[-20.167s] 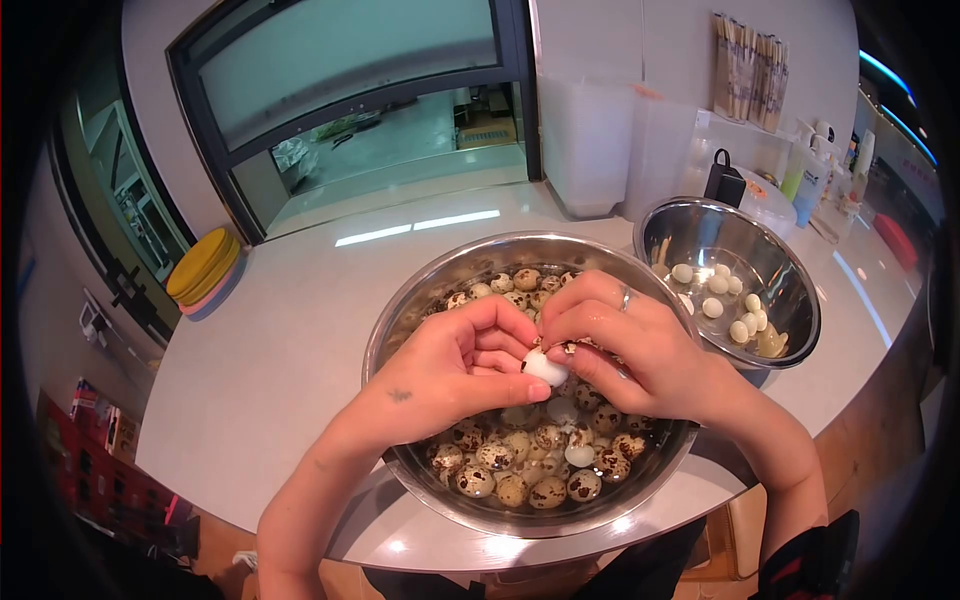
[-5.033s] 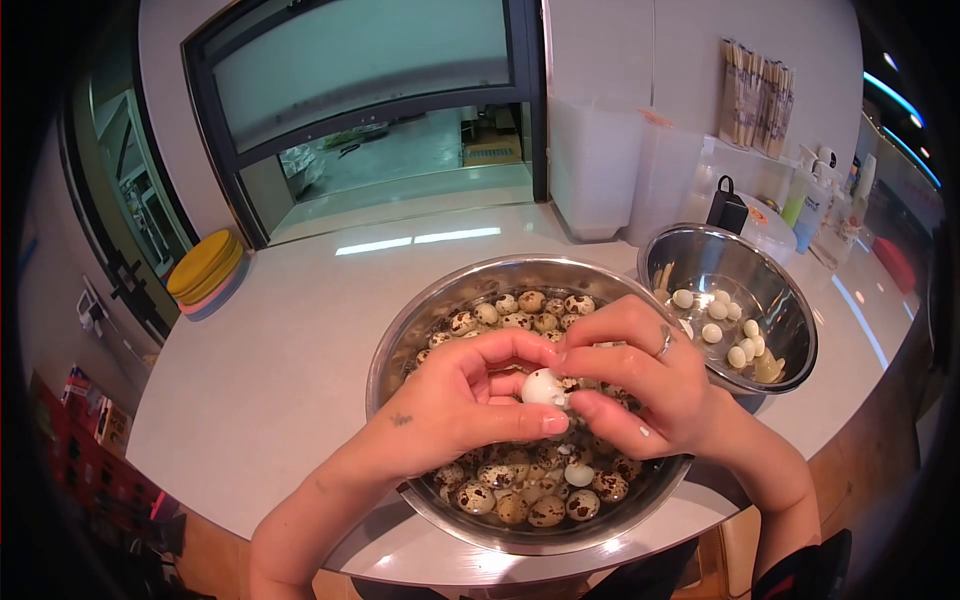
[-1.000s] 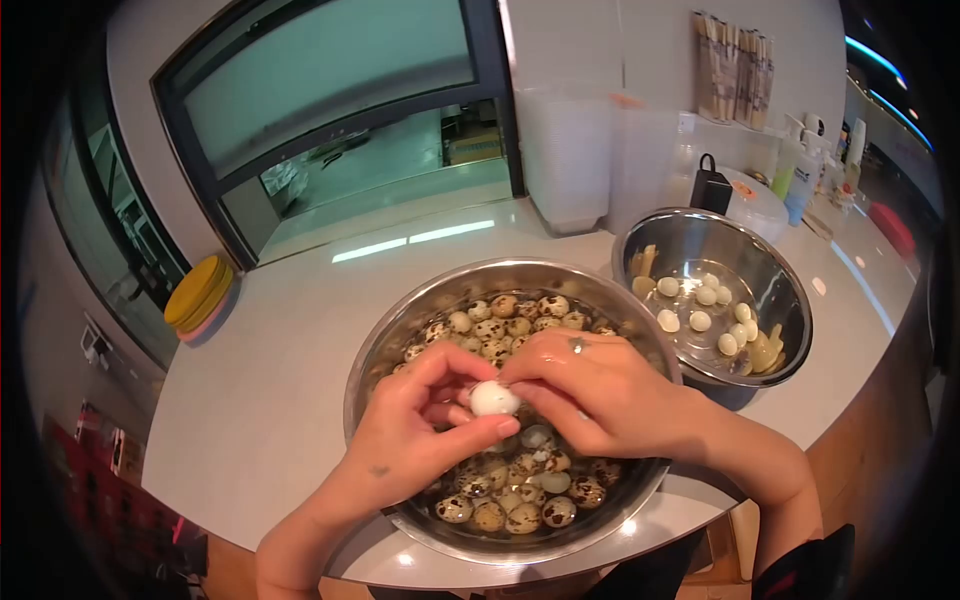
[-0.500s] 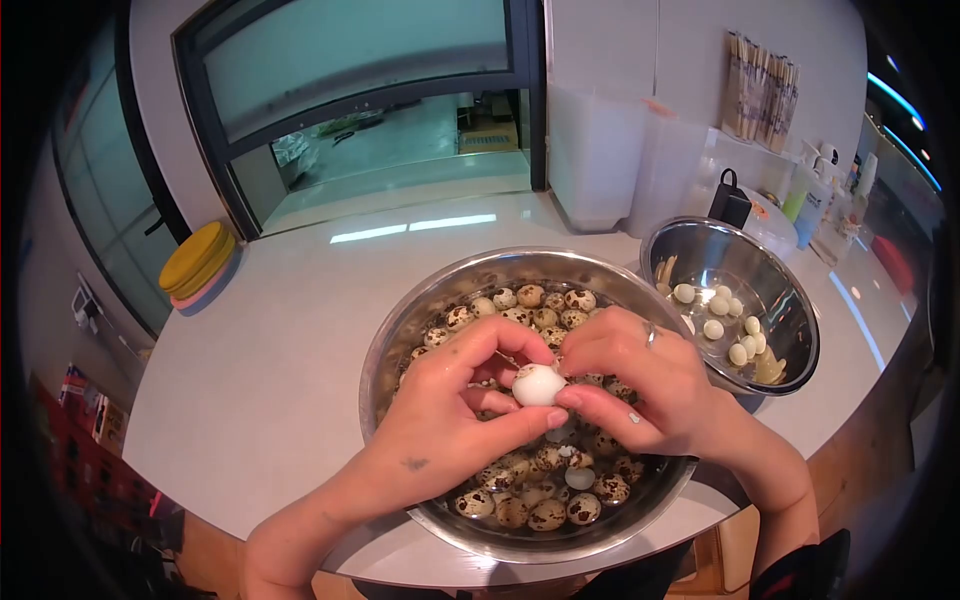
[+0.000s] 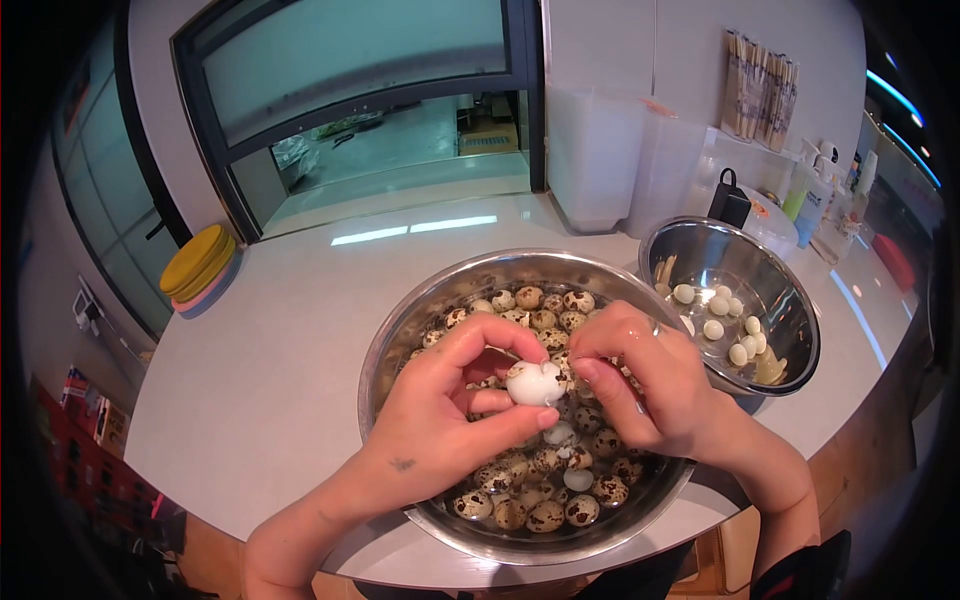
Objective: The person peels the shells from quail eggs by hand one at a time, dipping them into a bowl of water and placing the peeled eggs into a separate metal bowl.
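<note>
My left hand [image 5: 440, 400] pinches a mostly peeled quail egg [image 5: 532, 386] between thumb and fingers. White egg shows on its near side, with speckled shell still at its right and upper edges. Just to the right, my right hand [image 5: 655, 385] is apart from the egg, its thumb and fingertips pressed together; whatever they hold is too small to make out. Both hands are above a large steel bowl [image 5: 374, 395], where many speckled quail eggs [image 5: 546, 516] lie in water. A pale shell piece [image 5: 578, 480] sits among them.
A smaller steel bowl [image 5: 806, 345] at the right holds several peeled eggs [image 5: 713, 331]. Behind it stand a black box [image 5: 730, 205], bottles [image 5: 808, 205] and a tall plastic bin [image 5: 595, 160]. Yellow plates [image 5: 198, 262] are stacked at the left edge of the counter [image 5: 250, 400].
My right hand has come away from the egg to the right, its fingers drawn into a pinch. My left hand keeps the egg, which now shows speckled shell on its right side.
</note>
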Demonstrator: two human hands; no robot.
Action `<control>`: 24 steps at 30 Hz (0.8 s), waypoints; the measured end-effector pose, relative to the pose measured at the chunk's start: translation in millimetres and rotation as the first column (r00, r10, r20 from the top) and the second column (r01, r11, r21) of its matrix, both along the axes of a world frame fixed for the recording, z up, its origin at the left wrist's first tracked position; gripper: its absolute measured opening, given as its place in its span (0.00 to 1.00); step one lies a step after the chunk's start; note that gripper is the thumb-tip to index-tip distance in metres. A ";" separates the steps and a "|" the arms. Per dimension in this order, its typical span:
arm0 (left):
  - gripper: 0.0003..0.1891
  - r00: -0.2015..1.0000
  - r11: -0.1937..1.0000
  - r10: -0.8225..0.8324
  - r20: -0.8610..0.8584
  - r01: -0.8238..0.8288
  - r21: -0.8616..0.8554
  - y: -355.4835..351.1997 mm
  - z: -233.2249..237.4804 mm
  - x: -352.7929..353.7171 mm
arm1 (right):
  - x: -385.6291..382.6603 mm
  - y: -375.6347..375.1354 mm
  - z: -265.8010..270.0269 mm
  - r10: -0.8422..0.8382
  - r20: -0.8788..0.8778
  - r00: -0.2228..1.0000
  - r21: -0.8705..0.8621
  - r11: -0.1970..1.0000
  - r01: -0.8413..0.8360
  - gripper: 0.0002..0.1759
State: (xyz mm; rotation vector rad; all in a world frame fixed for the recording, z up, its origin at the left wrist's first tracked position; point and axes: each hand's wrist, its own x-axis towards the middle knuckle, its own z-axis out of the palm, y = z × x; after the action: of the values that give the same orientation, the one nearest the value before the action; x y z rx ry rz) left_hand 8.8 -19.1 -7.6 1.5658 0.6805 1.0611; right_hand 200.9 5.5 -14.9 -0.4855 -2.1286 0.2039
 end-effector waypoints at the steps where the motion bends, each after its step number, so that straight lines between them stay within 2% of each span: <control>1: 0.17 1.000 1.000 0.000 0.000 0.000 0.001 0.2 0.0 0.1 | -0.8 -0.6 0.8 0.000 0.000 1.000 0.001 1.000 0.000 0.07; 4: 0.17 1.000 1.000 -0.002 0.003 0.002 0.003 0.8 -0.6 0.4 | -3.2 -1.7 2.4 0.028 -0.041 0.999 0.048 0.999 -0.026 0.09; 6: 0.17 0.999 0.999 -0.036 0.016 0.036 0.005 0.9 -1.8 0.0 | -3.1 -0.1 1.3 0.111 0.012 0.994 0.000 0.994 -0.111 0.11; 16: 0.17 0.999 0.999 -0.017 -0.044 0.018 0.028 0.4 -1.8 -0.4 | -0.8 0.7 -0.3 0.078 0.069 0.995 0.086 0.993 -0.084 0.12; 24: 0.17 1.000 0.999 -0.020 -0.013 0.020 0.026 0.8 -3.0 0.2 | -1.3 0.5 -0.6 0.049 -0.004 0.999 0.048 0.998 -0.048 0.09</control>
State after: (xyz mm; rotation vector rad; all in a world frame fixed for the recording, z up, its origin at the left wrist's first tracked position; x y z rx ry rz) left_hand 9.0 -18.4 -10.6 1.6004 0.6608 1.0495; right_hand 199.6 6.0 -15.6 -0.4048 -2.1363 0.1807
